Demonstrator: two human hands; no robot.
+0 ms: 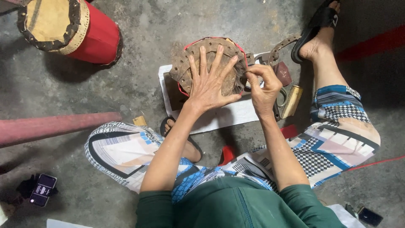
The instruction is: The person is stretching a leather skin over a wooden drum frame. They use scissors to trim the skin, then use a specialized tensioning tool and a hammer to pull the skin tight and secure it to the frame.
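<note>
— Drum head [211,50], where is it lying?

— On the white sheet [236,114] spread over the concrete floor [139,38], just beyond my knees. It is a round brown hide with a punched leather rim and a red edge showing at its left side.

— And your left hand [209,86]?

— Flat on the hide, fingers [203,55] spread wide, pressing down, gripping nothing.

— The right one?

— My right hand [263,90] sits at the right rim, fingers narrowed into a pinch there; what they pinch is too small to tell.

— Anything else around?

— A punched leather strip [280,44] curls away to the far right, a brass-coloured tube [292,101] lies just right of my wrist, a red drum [71,29] stands far left, and a phone [43,190] rests near left.
</note>
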